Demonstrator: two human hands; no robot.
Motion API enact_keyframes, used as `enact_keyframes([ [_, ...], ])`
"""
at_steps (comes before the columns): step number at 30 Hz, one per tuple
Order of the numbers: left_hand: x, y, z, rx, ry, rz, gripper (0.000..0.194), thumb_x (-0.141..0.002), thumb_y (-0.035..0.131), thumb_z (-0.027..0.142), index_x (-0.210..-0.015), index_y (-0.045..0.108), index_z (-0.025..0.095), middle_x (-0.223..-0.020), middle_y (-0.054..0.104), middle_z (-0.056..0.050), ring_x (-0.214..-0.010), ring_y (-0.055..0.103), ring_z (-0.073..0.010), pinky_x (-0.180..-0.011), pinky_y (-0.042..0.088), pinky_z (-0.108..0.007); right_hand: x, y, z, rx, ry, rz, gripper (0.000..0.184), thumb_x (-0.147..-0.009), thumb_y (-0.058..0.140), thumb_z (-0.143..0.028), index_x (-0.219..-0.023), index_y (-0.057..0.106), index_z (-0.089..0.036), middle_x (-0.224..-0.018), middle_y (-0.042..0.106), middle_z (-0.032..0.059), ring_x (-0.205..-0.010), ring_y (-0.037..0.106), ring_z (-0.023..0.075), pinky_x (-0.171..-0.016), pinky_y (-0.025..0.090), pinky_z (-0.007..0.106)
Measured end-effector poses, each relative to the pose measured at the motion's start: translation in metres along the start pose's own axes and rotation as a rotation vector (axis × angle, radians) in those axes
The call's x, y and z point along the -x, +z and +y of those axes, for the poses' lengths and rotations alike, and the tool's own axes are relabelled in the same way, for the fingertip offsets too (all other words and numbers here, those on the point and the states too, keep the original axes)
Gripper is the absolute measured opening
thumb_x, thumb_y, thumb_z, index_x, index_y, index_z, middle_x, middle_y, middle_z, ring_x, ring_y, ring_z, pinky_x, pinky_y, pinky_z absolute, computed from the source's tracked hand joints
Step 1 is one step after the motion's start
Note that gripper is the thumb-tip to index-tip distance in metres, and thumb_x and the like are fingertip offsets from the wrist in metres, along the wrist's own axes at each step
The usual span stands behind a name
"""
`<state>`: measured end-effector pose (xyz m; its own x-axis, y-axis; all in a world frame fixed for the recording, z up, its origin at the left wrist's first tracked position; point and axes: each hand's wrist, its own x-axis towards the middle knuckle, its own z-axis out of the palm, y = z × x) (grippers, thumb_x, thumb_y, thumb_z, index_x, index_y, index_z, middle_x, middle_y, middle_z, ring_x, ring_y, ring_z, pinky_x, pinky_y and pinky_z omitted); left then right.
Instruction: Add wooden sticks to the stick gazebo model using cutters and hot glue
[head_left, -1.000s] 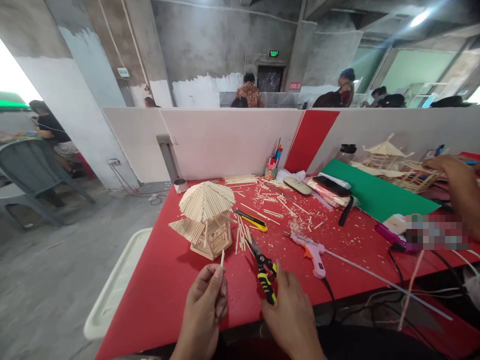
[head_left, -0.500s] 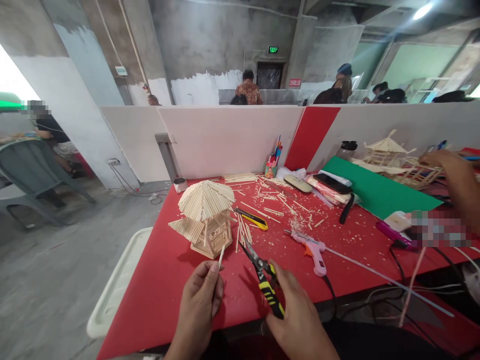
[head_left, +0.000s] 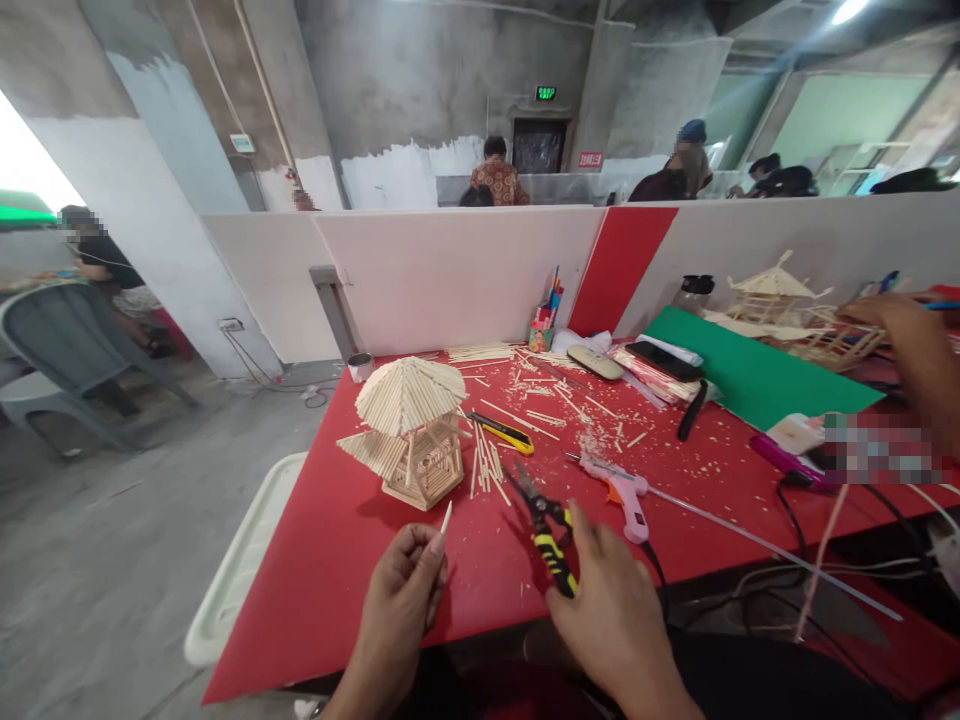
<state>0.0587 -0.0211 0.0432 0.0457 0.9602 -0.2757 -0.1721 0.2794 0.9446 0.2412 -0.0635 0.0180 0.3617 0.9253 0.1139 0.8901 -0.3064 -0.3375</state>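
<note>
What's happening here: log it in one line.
left hand: pinching stick | right hand: at cutters | model pavilion: upright on red table

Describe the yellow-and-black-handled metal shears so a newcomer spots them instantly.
On the large red tabletop, find the pale wooden-stick pavilion model, then look right to the bare right hand. The yellow-and-black-handled metal shears sit in its grasp, blades pointing away from the person. Unlike the slim yellow-and-black utility knife beyond, they have two handles.

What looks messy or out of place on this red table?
Pale crumbs and short stick pieces lie scattered on the red tabletop beyond the pink glue gun. They look like cutting waste, unlike the longer sticks lined up at the back.
</note>
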Motion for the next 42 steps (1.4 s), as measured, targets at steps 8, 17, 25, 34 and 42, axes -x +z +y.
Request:
enact_keyframes([
  [8,0.008,-0.006,0.028,0.346,-0.133,-0.048,0.035,-0.056,0.083,0.031,-0.074,0.057,0.016,-0.053,0.047,0.007,-0.040,0.030,-0.0012,-0.033,0.018,-0.012,-0.015,0.008,-0.009,-0.014,-0.141,-0.002,0.053,-0.070,0.057,-0.028,-0.122,0.056,-0.014,-0.113,0.059,0.0148,-0.107,0.054,0.0321,-0.086,0.042,0.043],
  [17,0.002,-0.011,0.051,0.501,-0.377,-0.011,0.032,-0.086,0.053,0.026,-0.057,0.055,0.012,-0.039,0.044,0.004,-0.028,0.027,-0.0013,-0.027,0.021,-0.012,-0.036,-0.008,-0.093,-0.701,-0.658,0.334,0.023,-0.089,0.048,-0.018,-0.104,0.065,-0.025,-0.089,0.066,0.0024,-0.079,0.060,0.0130,-0.070,0.048,0.023],
  [25,-0.008,-0.011,0.062,0.641,-0.465,0.011,0.035,-0.094,0.038,0.019,-0.065,0.058,0.012,-0.046,0.054,0.002,-0.025,0.034,-0.0020,-0.026,0.026,-0.012,-0.061,0.011,-0.115,-0.525,-0.899,0.491,0.028,-0.087,0.055,-0.014,-0.111,0.064,-0.026,-0.096,0.067,0.0019,-0.090,0.055,0.0153,-0.080,0.047,0.029],
  [34,-0.017,-0.016,0.061,0.662,-0.506,-0.011,0.035,-0.094,0.039,0.020,-0.066,0.057,0.011,-0.046,0.056,0.001,-0.026,0.038,-0.0022,-0.026,0.028,-0.012,-0.061,0.012,-0.118,-0.457,-0.902,0.502,0.032,-0.089,0.052,-0.015,-0.117,0.061,-0.025,-0.099,0.067,0.0033,-0.094,0.055,0.0167,-0.086,0.048,0.033],
  [42,-0.019,-0.016,0.060,0.697,-0.519,-0.017,0.034,-0.093,0.041,0.020,-0.066,0.059,0.011,-0.047,0.057,0.000,-0.027,0.041,-0.0029,-0.027,0.030,-0.012,-0.060,0.007,-0.117,-0.400,-0.913,0.441,0.031,-0.088,0.048,-0.016,-0.116,0.061,-0.019,-0.107,0.066,0.0063,-0.101,0.055,0.0193,-0.087,0.049,0.035],
])
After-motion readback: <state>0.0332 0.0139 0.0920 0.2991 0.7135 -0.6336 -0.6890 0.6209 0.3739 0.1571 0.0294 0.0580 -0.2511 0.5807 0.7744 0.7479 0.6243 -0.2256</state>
